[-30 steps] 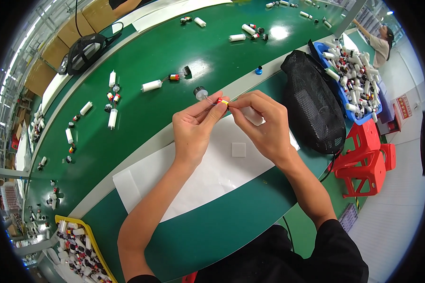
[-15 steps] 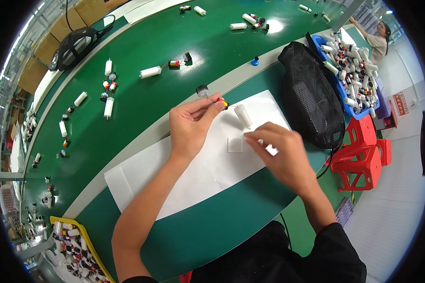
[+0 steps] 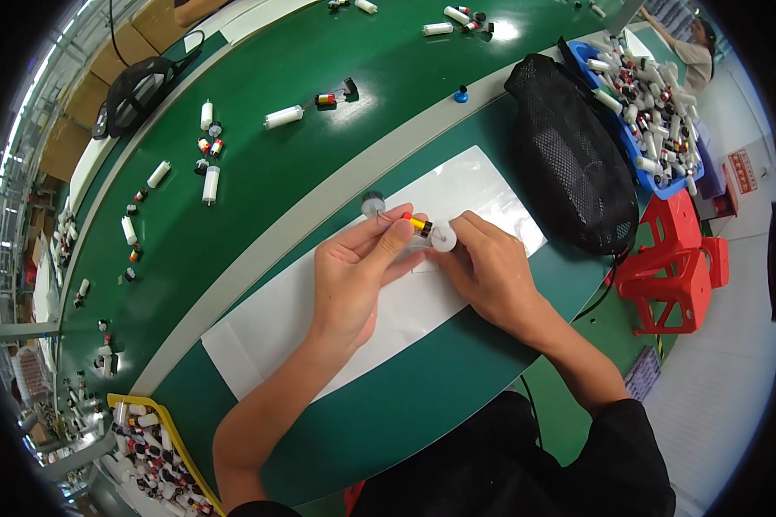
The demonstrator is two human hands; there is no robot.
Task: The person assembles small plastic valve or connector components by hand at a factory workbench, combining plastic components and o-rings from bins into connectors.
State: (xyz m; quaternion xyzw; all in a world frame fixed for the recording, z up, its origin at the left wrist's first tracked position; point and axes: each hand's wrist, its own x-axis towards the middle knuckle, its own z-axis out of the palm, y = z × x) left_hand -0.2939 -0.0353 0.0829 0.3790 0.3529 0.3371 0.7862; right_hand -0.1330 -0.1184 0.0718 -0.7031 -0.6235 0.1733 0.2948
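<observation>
Over the sheet of white paper, my left hand pinches a small red, yellow and black cylindrical part between thumb and fingers. Thin wires run from this part to a clear and black round cap, which sticks out beyond my left fingertips. At its other side is a white cylinder, its round end turned upward. My right hand closes on the cylinder's side with thumb and fingers. Whether anything small lies under those fingertips is hidden.
Similar wired assemblies lie scattered on the green table beyond a grey rail. A black mesh bag is at right, beside a full blue bin. A full yellow bin stands lower left; red stools stand right.
My right hand has moved from above a small square on the paper to the white cylinder. The cylinder has turned end-up, and both hands are closer together. The view has shifted slightly.
</observation>
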